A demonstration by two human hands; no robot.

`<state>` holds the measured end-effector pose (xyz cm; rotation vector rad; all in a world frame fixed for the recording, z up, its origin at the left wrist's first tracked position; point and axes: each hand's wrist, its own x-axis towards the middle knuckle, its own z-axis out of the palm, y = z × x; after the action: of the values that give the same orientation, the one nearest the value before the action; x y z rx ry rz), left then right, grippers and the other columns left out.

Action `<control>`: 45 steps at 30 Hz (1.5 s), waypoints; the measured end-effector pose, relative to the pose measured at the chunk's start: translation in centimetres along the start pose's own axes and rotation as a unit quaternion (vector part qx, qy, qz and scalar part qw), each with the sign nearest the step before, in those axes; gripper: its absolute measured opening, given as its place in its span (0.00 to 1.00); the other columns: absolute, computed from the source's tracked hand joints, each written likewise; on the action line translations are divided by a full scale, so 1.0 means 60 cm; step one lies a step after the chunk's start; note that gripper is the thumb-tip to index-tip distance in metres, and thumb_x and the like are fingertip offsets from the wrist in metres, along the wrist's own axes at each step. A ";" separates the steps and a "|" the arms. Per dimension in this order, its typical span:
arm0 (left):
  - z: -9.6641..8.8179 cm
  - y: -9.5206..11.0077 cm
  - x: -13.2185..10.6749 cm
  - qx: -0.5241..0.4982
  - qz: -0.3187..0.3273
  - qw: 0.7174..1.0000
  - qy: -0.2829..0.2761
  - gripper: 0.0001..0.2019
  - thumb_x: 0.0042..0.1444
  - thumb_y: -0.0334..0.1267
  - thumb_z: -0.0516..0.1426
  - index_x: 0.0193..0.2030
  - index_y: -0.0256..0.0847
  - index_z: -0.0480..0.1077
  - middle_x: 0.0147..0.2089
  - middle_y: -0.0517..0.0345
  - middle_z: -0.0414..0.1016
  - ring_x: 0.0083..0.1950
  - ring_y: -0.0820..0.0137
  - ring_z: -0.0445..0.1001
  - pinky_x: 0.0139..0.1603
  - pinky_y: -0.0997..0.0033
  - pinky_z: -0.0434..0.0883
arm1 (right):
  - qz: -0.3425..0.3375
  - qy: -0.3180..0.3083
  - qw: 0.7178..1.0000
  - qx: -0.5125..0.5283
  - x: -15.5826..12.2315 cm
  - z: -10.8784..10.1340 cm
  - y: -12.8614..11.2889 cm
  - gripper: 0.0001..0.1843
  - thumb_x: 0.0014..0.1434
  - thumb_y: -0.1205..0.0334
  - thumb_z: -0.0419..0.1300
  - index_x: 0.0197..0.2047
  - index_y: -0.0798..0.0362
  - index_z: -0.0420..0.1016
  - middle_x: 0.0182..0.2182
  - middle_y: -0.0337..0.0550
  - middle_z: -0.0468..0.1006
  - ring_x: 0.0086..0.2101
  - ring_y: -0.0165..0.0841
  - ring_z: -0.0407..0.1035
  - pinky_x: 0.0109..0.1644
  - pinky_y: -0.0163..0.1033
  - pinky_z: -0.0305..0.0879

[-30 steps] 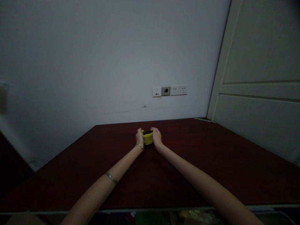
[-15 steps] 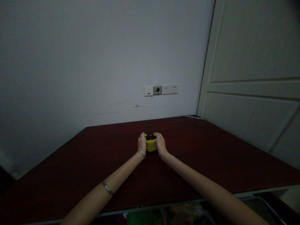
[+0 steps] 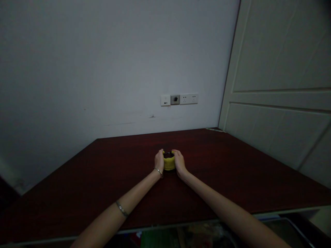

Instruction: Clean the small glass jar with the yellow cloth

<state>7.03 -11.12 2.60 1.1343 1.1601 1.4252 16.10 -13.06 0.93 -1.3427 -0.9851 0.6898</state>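
Observation:
A small round yellow container (image 3: 169, 164) with a dark top stands on the dark red table (image 3: 103, 179), out at arm's length. My left hand (image 3: 159, 161) is wrapped against its left side and my right hand (image 3: 179, 162) against its right side, so both hands cup it between them. My fingers curl over the dark top. A thin bracelet circles my left wrist and another band sits further up that forearm. What is inside the container is hidden.
A white wall runs behind the table, with a row of sockets and a switch (image 3: 179, 99). A pale panelled door (image 3: 281, 89) stands at the right. Below the table's near edge lie dim coloured items (image 3: 178, 237).
The view has swung a little; my hands and the yellow container sit lower and slightly further right in the picture. My grip on the container looks the same.

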 end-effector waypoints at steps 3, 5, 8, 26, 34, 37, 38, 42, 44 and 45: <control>-0.004 -0.002 -0.001 0.007 0.001 1.000 0.004 0.14 0.48 0.47 0.49 0.21 0.39 0.62 0.21 0.62 0.63 0.26 0.71 0.63 0.30 0.73 0.59 | 0.002 -0.006 1.000 0.000 -0.001 0.003 0.001 0.21 0.54 0.59 0.42 0.44 0.56 0.68 0.43 0.48 0.75 0.42 0.35 0.69 0.43 0.35 0.64; -0.006 -0.003 0.000 0.012 0.002 1.000 0.005 0.14 0.48 0.46 0.49 0.20 0.39 0.62 0.21 0.62 0.63 0.26 0.71 0.63 0.30 0.73 0.59 | 0.001 -0.008 1.000 -0.001 -0.002 0.004 0.002 0.20 0.53 0.59 0.43 0.44 0.56 0.69 0.44 0.48 0.75 0.43 0.35 0.69 0.44 0.35 0.63; -0.009 -0.005 0.000 0.016 0.006 1.000 0.008 0.13 0.48 0.45 0.49 0.20 0.39 0.62 0.21 0.62 0.63 0.26 0.71 0.62 0.31 0.73 0.59 | -0.001 -0.011 1.000 -0.002 -0.002 0.005 0.002 0.19 0.53 0.58 0.44 0.43 0.55 0.69 0.44 0.48 0.74 0.43 0.35 0.68 0.45 0.35 0.62; -0.017 0.007 -0.008 0.022 0.024 0.999 -0.001 0.10 0.45 0.40 0.49 0.20 0.38 0.63 0.19 0.64 0.60 0.26 0.72 0.59 0.29 0.73 0.56 | -0.017 -0.035 0.999 -0.015 0.007 0.004 -0.001 0.17 0.50 0.58 0.48 0.41 0.53 0.70 0.40 0.47 0.75 0.40 0.36 0.68 0.46 0.39 0.62; -0.026 0.009 0.005 -0.004 0.025 1.000 -0.009 0.11 0.44 0.43 0.49 0.20 0.38 0.62 0.20 0.63 0.62 0.25 0.73 0.60 0.29 0.73 0.58 | -0.121 -0.123 0.983 -0.055 0.030 -0.057 -0.067 0.13 0.44 0.61 0.59 0.36 0.50 0.75 0.45 0.42 0.73 0.49 0.38 0.63 0.56 0.43 0.54; -0.030 0.014 0.011 -0.013 0.032 0.999 0.001 0.11 0.45 0.43 0.50 0.19 0.39 0.61 0.20 0.63 0.62 0.25 0.73 0.61 0.30 0.73 0.59 | -0.205 -0.230 0.943 -0.127 0.037 -0.092 -0.084 0.14 0.45 0.59 0.61 0.38 0.49 0.76 0.54 0.45 0.66 0.55 0.39 0.58 0.59 0.46 0.48; -0.031 0.016 0.014 -0.015 0.035 0.999 0.006 0.10 0.45 0.43 0.50 0.19 0.39 0.60 0.20 0.64 0.61 0.25 0.73 0.61 0.30 0.73 0.59 | -0.210 -0.259 0.931 -0.146 0.038 -0.101 -0.086 0.15 0.44 0.58 0.62 0.39 0.49 0.76 0.55 0.46 0.64 0.57 0.40 0.55 0.60 0.47 0.47; -0.037 0.017 0.027 -0.028 0.046 0.998 0.026 0.10 0.46 0.41 0.49 0.20 0.40 0.59 0.21 0.64 0.61 0.26 0.73 0.63 0.32 0.73 0.60 | -0.205 -0.301 0.909 -0.203 0.040 -0.116 -0.084 0.18 0.41 0.55 0.65 0.38 0.50 0.77 0.59 0.47 0.57 0.62 0.44 0.40 0.62 0.52 0.38; -0.041 0.016 0.035 -0.035 0.048 0.997 0.038 0.09 0.47 0.41 0.49 0.21 0.39 0.61 0.22 0.63 0.63 0.29 0.72 0.65 0.35 0.72 0.62 | -0.205 -0.313 0.900 -0.222 0.038 -0.117 -0.084 0.17 0.39 0.55 0.66 0.35 0.52 0.77 0.60 0.48 0.55 0.63 0.45 0.36 0.62 0.53 0.35; -0.043 0.017 0.039 -0.039 0.049 0.997 0.043 0.09 0.48 0.41 0.49 0.22 0.39 0.61 0.23 0.63 0.64 0.30 0.71 0.66 0.36 0.72 0.62 | -0.206 -0.323 0.895 -0.230 0.037 -0.117 -0.084 0.17 0.39 0.55 0.66 0.34 0.52 0.77 0.60 0.49 0.55 0.63 0.46 0.35 0.62 0.53 0.34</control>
<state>4.08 -9.19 3.49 1.0972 1.1126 1.5942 22.63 -15.12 6.62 -1.2477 -2.0073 0.5989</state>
